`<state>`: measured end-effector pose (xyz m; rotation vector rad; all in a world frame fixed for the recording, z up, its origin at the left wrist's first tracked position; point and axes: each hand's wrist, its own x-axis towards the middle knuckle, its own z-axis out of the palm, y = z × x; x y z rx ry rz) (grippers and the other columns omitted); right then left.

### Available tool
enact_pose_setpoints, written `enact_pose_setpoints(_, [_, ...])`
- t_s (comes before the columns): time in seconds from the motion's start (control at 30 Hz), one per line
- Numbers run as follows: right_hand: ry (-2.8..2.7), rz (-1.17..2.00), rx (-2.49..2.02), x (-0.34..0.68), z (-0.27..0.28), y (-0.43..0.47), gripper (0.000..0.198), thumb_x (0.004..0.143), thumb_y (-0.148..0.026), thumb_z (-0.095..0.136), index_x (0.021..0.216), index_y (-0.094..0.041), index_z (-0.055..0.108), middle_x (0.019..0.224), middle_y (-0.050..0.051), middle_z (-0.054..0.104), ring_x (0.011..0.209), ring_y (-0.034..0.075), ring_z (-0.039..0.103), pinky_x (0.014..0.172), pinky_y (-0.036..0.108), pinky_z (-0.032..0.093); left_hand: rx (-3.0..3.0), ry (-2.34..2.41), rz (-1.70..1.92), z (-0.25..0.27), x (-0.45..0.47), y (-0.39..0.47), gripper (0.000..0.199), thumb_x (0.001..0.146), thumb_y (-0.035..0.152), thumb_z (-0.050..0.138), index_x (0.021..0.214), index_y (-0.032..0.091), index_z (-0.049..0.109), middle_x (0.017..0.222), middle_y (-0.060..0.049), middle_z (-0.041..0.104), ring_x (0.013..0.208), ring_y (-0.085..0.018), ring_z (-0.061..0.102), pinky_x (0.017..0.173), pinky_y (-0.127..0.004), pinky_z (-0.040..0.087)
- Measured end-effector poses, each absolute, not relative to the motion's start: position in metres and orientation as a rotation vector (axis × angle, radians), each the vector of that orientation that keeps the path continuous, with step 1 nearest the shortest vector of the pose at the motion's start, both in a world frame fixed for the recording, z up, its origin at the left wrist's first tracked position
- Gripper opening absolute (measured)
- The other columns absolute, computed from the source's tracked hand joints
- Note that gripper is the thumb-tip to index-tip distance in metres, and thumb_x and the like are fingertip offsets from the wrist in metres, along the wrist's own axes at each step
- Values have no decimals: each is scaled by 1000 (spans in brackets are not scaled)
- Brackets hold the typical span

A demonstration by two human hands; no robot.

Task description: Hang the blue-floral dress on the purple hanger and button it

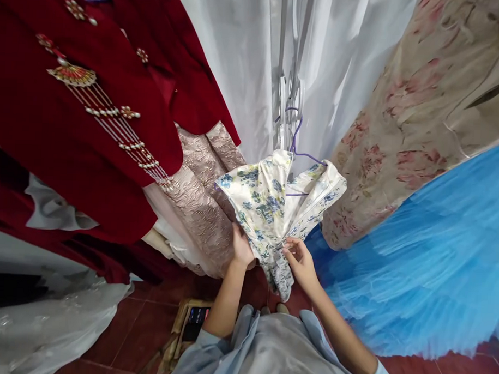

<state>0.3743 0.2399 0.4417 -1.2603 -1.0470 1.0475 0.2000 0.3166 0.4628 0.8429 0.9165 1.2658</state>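
Note:
A white floral dress [269, 196] with blue and yellow-green print hangs in front of me on a purple hanger [295, 137]. Its neckline falls open on the right, and the lower part is gathered and narrow. My left hand [242, 247] grips the dress's left side at the waist, its fingers partly hidden behind the cloth. At the front of the waist, my right hand [300, 261] pinches the fabric between thumb and fingers.
Dark red garments [113, 95] with a beaded tassel and a pink brocade piece [200, 191] hang at left. White curtains [233, 55] and white hangers [282, 101] are behind. A beige floral garment [399, 132] and blue tulle [426, 269] hang at right. A phone [196, 316] lies low, left of me.

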Motion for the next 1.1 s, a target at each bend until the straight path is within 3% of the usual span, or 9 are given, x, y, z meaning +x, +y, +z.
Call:
enact_pose_setpoints(0.07, [-1146,1039,-1306,373,438,254,46,83,-54,72,112,-21,59,101,7,69,81,21,63,73,35,51,785,878,1249,462,199,310,74,74,84,65,113,21,74,125,-13,71,130,-35,60,111,-50,46])
enact_pose_setpoints(0.17, [-1212,1031,-1316,370,436,274,43,89,-58,61,108,-20,58,92,7,70,80,22,64,76,36,51,785,927,1308,465,206,309,64,64,63,87,109,19,74,118,-12,75,123,-35,65,109,-47,48])
enact_pose_setpoints(0.27, [-1231,951,-1390,370,437,290,41,91,-60,56,98,-20,58,85,8,70,78,24,64,75,37,50,849,992,1399,467,213,312,51,71,54,86,106,18,75,116,-10,76,120,-33,66,107,-43,50])
enact_pose_setpoints(0.4, [-1258,930,-1445,368,441,303,34,82,-54,65,83,-21,56,74,6,68,68,22,61,66,34,46,841,978,1432,460,214,309,48,74,53,83,108,20,74,117,-9,75,123,-31,65,109,-41,50])
enact_pose_setpoints(0.57, [-1061,1272,-1205,357,441,303,35,78,-55,62,72,-24,48,50,-6,45,46,12,37,48,28,32,1038,1039,1386,455,209,300,43,70,41,88,105,21,74,112,-9,76,115,-30,70,105,-38,52])
enact_pose_setpoints(0.8, [-1030,1308,-1206,359,437,301,43,79,-61,68,89,-20,55,59,-3,58,49,13,43,51,28,32,842,1230,1528,441,201,308,35,72,43,80,98,22,72,108,-5,76,118,-30,67,104,-37,52])
enact_pose_setpoints(1.0, [-1101,1204,-1176,351,435,309,39,79,-57,68,80,-22,50,54,-8,46,50,12,40,51,27,31,714,1205,1550,419,200,307,34,71,42,78,99,24,71,108,-4,76,118,-28,67,101,-35,53])
enact_pose_setpoints(1.1, [-1110,1181,-1198,350,436,307,39,81,-57,67,75,-22,51,53,-7,44,49,11,38,50,26,30,869,1146,1476,419,196,305,44,70,41,83,109,22,71,115,-8,75,118,-31,68,104,-39,53])
